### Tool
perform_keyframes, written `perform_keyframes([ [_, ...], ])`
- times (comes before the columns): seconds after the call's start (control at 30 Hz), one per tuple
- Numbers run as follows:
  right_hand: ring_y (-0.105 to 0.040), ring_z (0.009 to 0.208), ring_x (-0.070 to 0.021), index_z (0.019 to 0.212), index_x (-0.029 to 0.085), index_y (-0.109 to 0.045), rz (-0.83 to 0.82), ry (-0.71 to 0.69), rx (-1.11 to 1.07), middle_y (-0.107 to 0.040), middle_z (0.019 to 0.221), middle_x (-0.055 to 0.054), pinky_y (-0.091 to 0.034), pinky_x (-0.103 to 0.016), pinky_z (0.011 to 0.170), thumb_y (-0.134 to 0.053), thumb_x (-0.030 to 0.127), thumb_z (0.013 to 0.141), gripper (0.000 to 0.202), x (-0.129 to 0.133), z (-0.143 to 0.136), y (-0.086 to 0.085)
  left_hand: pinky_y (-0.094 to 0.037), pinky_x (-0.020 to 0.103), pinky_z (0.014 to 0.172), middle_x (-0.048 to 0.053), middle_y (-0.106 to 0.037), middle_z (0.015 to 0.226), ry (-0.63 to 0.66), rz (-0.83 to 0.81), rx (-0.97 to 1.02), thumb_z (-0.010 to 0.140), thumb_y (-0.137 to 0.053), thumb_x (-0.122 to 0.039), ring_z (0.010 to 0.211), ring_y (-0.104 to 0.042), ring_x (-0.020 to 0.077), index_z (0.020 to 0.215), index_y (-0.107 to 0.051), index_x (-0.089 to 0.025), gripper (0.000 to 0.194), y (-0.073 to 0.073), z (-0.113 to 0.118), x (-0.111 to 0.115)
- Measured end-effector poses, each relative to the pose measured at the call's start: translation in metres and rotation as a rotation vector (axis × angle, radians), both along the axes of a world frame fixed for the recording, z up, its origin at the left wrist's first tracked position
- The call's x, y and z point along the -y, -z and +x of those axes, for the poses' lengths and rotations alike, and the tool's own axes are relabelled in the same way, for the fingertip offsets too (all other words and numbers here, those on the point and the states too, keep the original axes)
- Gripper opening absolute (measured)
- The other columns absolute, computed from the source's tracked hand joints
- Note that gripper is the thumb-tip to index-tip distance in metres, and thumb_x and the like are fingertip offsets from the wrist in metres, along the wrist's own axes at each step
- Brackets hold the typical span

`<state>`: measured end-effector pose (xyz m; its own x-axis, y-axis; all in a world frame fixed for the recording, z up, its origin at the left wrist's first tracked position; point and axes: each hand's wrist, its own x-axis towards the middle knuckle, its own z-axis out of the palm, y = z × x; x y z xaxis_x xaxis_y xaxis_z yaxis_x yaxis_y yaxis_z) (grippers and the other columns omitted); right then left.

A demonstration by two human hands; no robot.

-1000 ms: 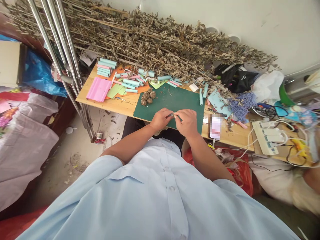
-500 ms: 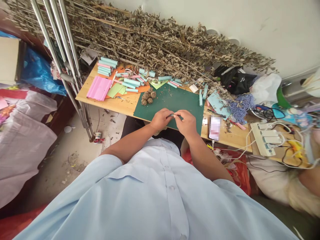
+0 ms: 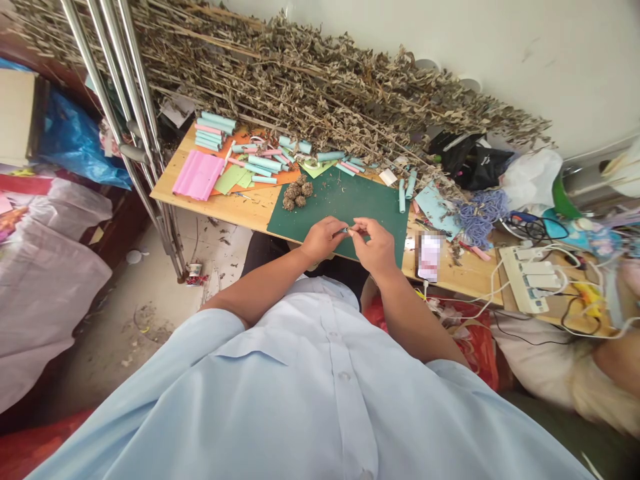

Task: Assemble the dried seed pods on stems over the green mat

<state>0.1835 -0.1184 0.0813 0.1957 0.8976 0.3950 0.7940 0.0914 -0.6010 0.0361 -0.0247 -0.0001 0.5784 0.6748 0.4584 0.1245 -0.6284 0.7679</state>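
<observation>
My left hand (image 3: 321, 240) and my right hand (image 3: 375, 248) meet over the front edge of a dark green mat (image 3: 360, 200). Between their fingertips is a small light-blue paper roll (image 3: 345, 230), mostly covered by the fingers. The left hand is closed round its body, while the right thumb and forefinger pinch at its end. Beyond the left hand, a small heap of brown, rough balls (image 3: 297, 193) rests on the mat.
Blue and pink paper tubes (image 3: 263, 163) lie at the table's back left, near pink sheets (image 3: 199, 175). Dried leafy stalks (image 3: 300, 80) stretch along the wall. On the right are a phone (image 3: 429, 257), purple string (image 3: 480, 217) and a power strip (image 3: 525, 280). Metal poles (image 3: 120, 93) stand left.
My right hand's fingers have shifted slightly and the hand has turned a little at the roll's end. The left hand stays nearly in place.
</observation>
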Motion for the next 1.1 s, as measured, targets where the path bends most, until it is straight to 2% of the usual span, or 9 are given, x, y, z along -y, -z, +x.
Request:
perform_keyframes([
  [0.2, -0.076, 0.086, -0.0226, 0.119, 0.024, -0.069, -0.032, -0.003, -0.048, -0.080, 0.100, -0.006, -0.064, -0.043, 0.089, -0.065, 0.032, 0.094, 0.026, 0.002, -0.001, -0.001, -0.055, 0.033, 0.090, 0.009, -0.073, 0.102, -0.005, 0.004, -0.006, 0.102, -0.065, -0.027, 0.100, -0.068, 0.0202, 0.111, -0.076, -0.019, 0.016, 0.002, 0.000, 0.000],
  [0.37, -0.075, 0.086, -0.0224, 0.119, 0.024, -0.068, -0.123, 0.039, -0.088, -0.080, 0.097, -0.004, -0.063, -0.042, 0.087, -0.066, 0.031, 0.090, 0.030, -0.004, 0.001, -0.002, -0.056, 0.033, 0.090, 0.009, -0.073, 0.102, 0.006, 0.019, -0.020, 0.103, -0.063, -0.031, 0.101, -0.067, 0.0205, 0.112, -0.076, -0.019, 0.019, 0.001, 0.000, 0.000],
  [0.57, -0.074, 0.081, -0.0216, 0.112, 0.023, -0.070, -0.168, 0.078, -0.125, -0.078, 0.092, -0.004, -0.062, -0.038, 0.083, -0.069, 0.030, 0.086, 0.026, -0.010, 0.001, -0.006, -0.056, 0.033, 0.089, 0.009, -0.072, 0.102, 0.009, 0.021, -0.009, 0.104, -0.063, -0.032, 0.100, -0.067, 0.0203, 0.113, -0.076, -0.018, 0.021, 0.000, -0.001, 0.000],
  [0.7, -0.072, 0.080, -0.0225, 0.094, 0.024, -0.071, -0.179, 0.075, 0.028, -0.076, 0.087, -0.004, -0.059, -0.038, 0.082, -0.066, 0.027, 0.088, 0.008, -0.009, -0.001, -0.012, -0.055, 0.033, 0.090, 0.009, -0.072, 0.101, 0.002, -0.002, -0.021, 0.104, -0.063, -0.032, 0.100, -0.067, 0.0204, 0.111, -0.077, -0.019, 0.020, 0.001, 0.000, 0.000],
  [0.77, -0.071, 0.086, -0.0239, 0.088, 0.025, -0.070, -0.183, 0.018, 0.130, -0.076, 0.090, -0.006, -0.058, -0.038, 0.085, -0.062, 0.025, 0.092, 0.009, -0.008, -0.002, -0.017, -0.054, 0.033, 0.090, 0.008, -0.073, 0.101, 0.005, -0.009, -0.027, 0.104, -0.063, -0.031, 0.100, -0.066, 0.0205, 0.109, -0.077, -0.020, 0.019, 0.000, 0.000, 0.000],
  [0.9, -0.071, 0.097, -0.0255, 0.092, 0.025, -0.072, -0.209, -0.094, 0.230, -0.077, 0.100, -0.009, -0.056, -0.038, 0.088, -0.053, 0.023, 0.099, 0.020, -0.005, 0.000, -0.023, -0.054, 0.033, 0.091, 0.008, -0.073, 0.101, 0.014, -0.019, -0.031, 0.103, -0.063, -0.029, 0.100, -0.066, 0.0202, 0.107, -0.077, -0.020, 0.018, -0.001, 0.000, 0.000],
  [1.1, -0.069, 0.100, -0.0264, 0.101, 0.023, -0.073, -0.242, -0.137, 0.305, -0.076, 0.106, -0.011, -0.055, -0.038, 0.090, -0.047, 0.023, 0.103, 0.026, -0.002, 0.002, -0.025, -0.054, 0.032, 0.091, 0.008, -0.073, 0.102, 0.027, -0.034, -0.031, 0.103, -0.062, -0.029, 0.100, -0.066, 0.0197, 0.108, -0.077, -0.021, 0.017, -0.003, 0.000, 0.000],
])
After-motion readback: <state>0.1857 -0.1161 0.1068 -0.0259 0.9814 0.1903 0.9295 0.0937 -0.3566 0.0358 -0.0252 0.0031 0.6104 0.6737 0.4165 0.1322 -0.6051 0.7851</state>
